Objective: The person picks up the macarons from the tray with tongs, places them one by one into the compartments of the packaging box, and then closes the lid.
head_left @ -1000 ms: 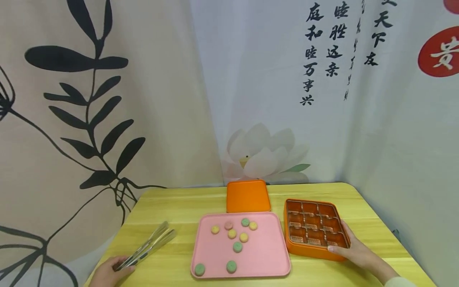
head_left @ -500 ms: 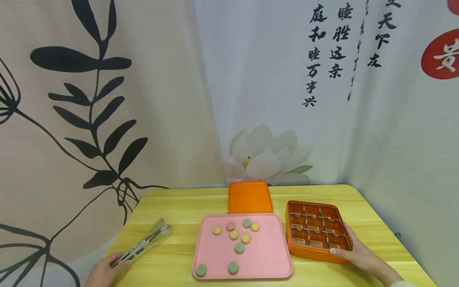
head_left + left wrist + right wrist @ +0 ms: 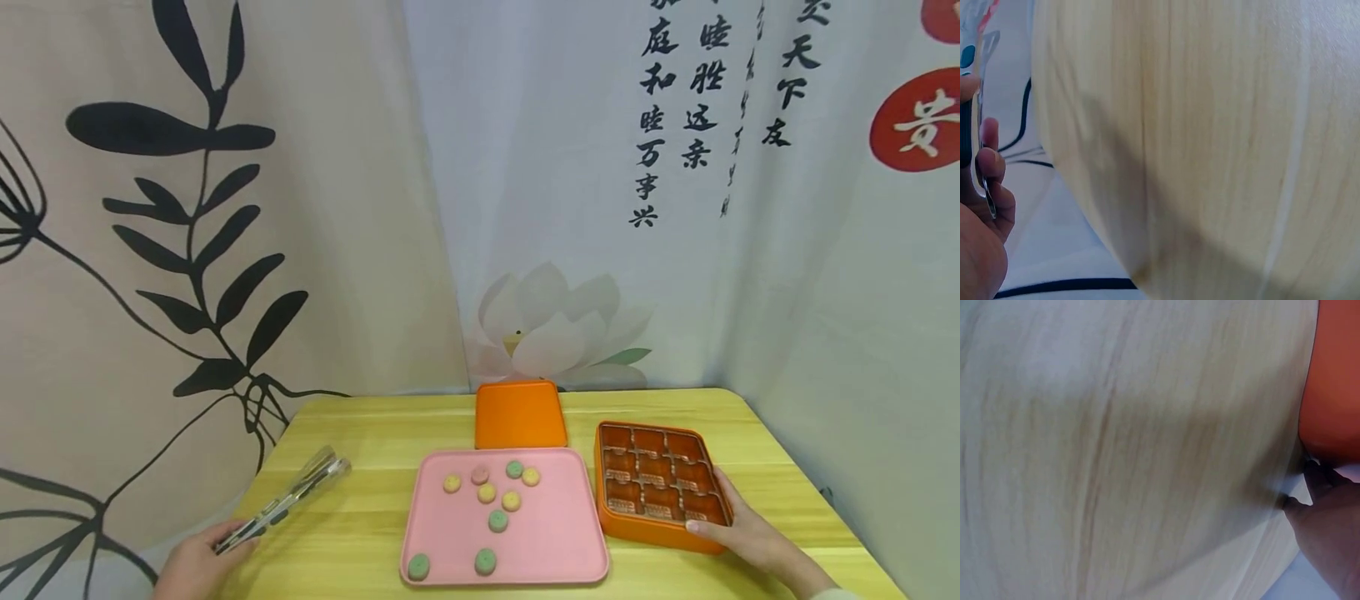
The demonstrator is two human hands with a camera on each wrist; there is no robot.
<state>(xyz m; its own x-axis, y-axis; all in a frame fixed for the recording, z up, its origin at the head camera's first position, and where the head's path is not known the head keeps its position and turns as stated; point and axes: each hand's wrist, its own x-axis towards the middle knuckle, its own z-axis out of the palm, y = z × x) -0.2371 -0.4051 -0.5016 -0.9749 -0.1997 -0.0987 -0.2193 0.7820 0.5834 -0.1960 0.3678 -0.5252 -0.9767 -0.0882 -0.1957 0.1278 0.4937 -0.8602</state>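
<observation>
My left hand [image 3: 198, 560] grips a pair of clear-tipped tongs [image 3: 288, 493] over the table's left side. The tongs' two arms lie close together and point away to the right; in the left wrist view, fingers curl around their handle [image 3: 966, 134]. On the right, my right hand [image 3: 750, 529] holds the near right corner of an orange box [image 3: 652, 533] with a brown divided insert [image 3: 654, 471]. Its thumb lies at the front edge and its fingers along the right side, partly hidden. The right wrist view catches the fingers against the box's orange wall [image 3: 1338, 381].
Between the hands lies a pink tray [image 3: 555, 546] bearing several small round pieces, such as a green one [image 3: 485, 561], a yellow one [image 3: 511, 501] and a pink one [image 3: 479, 474]. An orange lid [image 3: 521, 415] lies behind it. A printed curtain hangs beyond the wood-patterned table [image 3: 360, 546].
The tongs' arms have come together from a spread position. My left hand has shifted slightly left with them. My right hand stays at the box corner.
</observation>
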